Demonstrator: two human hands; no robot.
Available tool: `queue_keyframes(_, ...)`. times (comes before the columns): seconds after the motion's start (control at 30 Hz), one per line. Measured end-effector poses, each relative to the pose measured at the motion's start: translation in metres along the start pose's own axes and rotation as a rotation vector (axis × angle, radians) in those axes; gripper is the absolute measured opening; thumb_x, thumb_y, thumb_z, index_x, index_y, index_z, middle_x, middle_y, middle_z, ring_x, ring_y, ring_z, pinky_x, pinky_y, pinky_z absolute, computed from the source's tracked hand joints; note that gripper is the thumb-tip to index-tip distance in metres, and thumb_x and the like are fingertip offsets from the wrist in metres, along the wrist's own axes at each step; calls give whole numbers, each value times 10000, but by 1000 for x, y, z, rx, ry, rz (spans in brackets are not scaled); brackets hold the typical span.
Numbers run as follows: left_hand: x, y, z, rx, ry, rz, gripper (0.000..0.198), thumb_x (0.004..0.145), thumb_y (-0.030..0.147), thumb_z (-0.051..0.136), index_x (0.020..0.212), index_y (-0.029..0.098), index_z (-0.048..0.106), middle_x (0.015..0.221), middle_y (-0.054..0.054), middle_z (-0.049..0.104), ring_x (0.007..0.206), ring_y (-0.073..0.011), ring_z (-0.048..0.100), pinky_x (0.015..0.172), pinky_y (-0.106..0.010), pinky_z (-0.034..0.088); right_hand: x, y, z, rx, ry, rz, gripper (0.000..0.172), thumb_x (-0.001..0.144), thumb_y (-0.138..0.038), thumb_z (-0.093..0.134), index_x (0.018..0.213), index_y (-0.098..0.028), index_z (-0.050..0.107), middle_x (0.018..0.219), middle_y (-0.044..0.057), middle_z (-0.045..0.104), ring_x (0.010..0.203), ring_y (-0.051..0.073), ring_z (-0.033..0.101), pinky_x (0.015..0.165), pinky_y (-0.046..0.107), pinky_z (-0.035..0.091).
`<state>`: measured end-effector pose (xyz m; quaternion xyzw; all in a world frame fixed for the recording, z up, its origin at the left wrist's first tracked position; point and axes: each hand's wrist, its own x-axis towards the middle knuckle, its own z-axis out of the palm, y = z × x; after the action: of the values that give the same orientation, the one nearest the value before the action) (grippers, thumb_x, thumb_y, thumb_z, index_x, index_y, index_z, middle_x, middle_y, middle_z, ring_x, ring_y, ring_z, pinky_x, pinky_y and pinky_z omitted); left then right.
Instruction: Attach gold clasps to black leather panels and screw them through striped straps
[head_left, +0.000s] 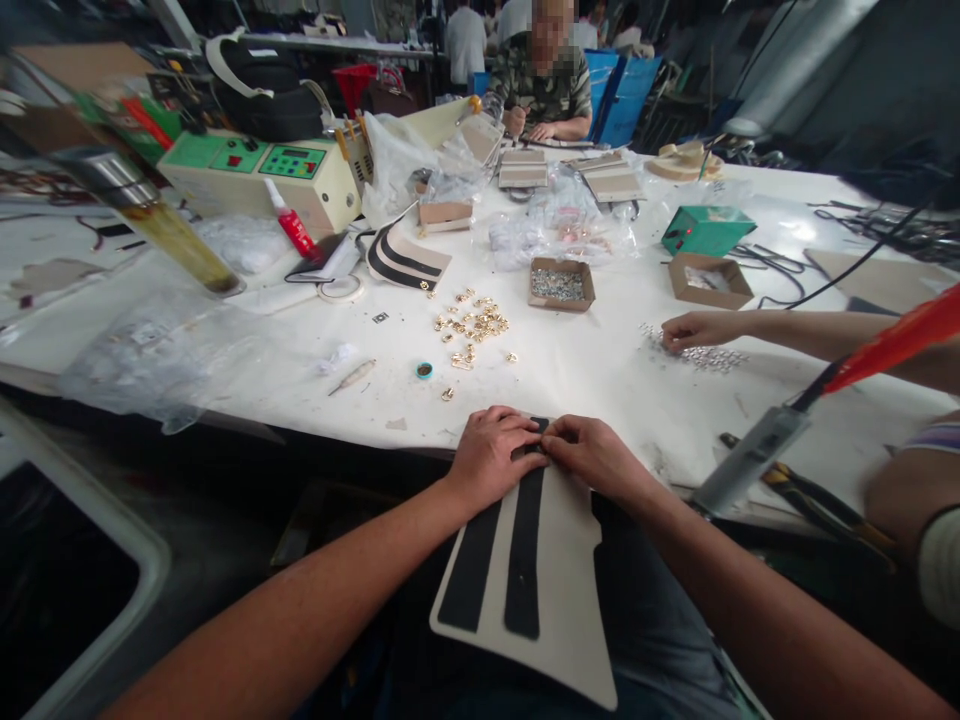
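Observation:
A cream panel with two black stripes [540, 590] lies across my lap, its far end resting on the white table's [585, 365] near edge. My left hand [491, 458] and my right hand [592, 455] meet at that far end, fingers closed and pinching the panel's top edge between them. Whatever small part sits under the fingertips is hidden. A scatter of gold metal fittings [472, 325] lies on the table just beyond my hands, with a small blue ring [424, 370] to their left.
A co-worker's hand [694, 330] at the right touches a heap of small silver parts [709, 356]. A cardboard box of parts [561, 284], a green box [705, 230], a cream machine [262, 175] and a stack of striped panels [405, 262] stand farther back. Another person sits across the table.

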<state>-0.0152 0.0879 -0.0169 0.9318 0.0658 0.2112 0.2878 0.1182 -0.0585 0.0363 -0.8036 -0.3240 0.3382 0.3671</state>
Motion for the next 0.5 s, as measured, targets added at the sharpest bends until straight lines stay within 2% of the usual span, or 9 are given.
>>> queue_keyframes(0.07, 0, 0, 0, 0, 11, 2, 242, 862, 370, 897, 1074, 274, 830, 1214, -1, 824, 1211, -293, 671, 1012, -518, 485, -21, 0, -1, 29, 83, -29, 250, 893, -439, 619, 908, -209, 719, 762, 9, 703, 670, 179, 600, 652, 305, 466)
queue_keyframes(0.1, 0, 1, 0, 0, 22, 2, 240, 859, 369, 901, 1066, 272, 830, 1204, -2, 827, 1204, -293, 674, 1010, -519, 485, -37, 3, -2, 41, 180, -53, 282, 908, -469, 619, 961, -214, 726, 833, 27, 733, 705, 190, 630, 674, 312, 492)
queue_keyframes(0.17, 0, 1, 0, -2, 39, 9, 239, 852, 367, 907, 1055, 267, 831, 1187, -4, 831, 1192, -290, 680, 1000, -516, 485, -74, 17, -8, 36, 486, -80, 337, 901, -529, 661, 1018, -221, 732, 979, 68, 764, 775, 218, 677, 713, 332, 531)
queue_keyframes(0.23, 1, 0, -1, 2, 37, 26, 230, 850, 358, 910, 1045, 267, 830, 1180, -7, 833, 1184, -289, 685, 990, -511, 488, -109, 37, -19, -13, 828, 8, 432, 848, -586, 730, 1068, -214, 728, 1048, 100, 764, 823, 258, 707, 746, 371, 550)
queue_keyframes(0.3, 2, -1, -1, 14, 26, 46, 216, 854, 352, 906, 1039, 271, 829, 1182, -8, 833, 1176, -288, 689, 979, -507, 490, -130, 60, -34, -44, 1029, 193, 615, 778, -637, 777, 1191, -186, 710, 1064, 126, 759, 867, 313, 731, 786, 433, 559)
queue_keyframes(0.33, 2, -1, -1, 21, 22, 55, 211, 857, 351, 904, 1037, 274, 828, 1183, -7, 832, 1172, -288, 691, 976, -507, 490, -134, 71, -42, -41, 1072, 266, 726, 738, -654, 797, 1263, -164, 688, 1083, 141, 755, 898, 341, 736, 799, 459, 562)
queue_keyframes(0.4, 2, -2, -2, 38, 19, 68, 203, 864, 350, 897, 1039, 275, 825, 1185, -6, 831, 1166, -285, 693, 974, -506, 490, -130, 88, -55, -8, 1065, 320, 896, 679, -667, 821, 1370, -128, 637, 1151, 170, 744, 954, 374, 734, 809, 485, 567)
queue_keyframes(0.43, 3, -2, -2, 47, 16, 73, 202, 869, 351, 892, 1043, 275, 824, 1189, -6, 830, 1167, -285, 691, 973, -506, 489, -125, 94, -60, -6, 1040, 313, 932, 664, -668, 824, 1392, -122, 624, 1184, 178, 740, 963, 375, 731, 811, 485, 566)
queue_keyframes(0.5, 2, -2, -2, 65, 8, 82, 205, 876, 357, 885, 1052, 271, 824, 1195, -4, 829, 1169, -283, 688, 974, -505, 491, -112, 102, -67, -57, 972, 315, 869, 682, -677, 789, 1344, -130, 659, 1162, 167, 751, 945, 367, 722, 824, 487, 546)
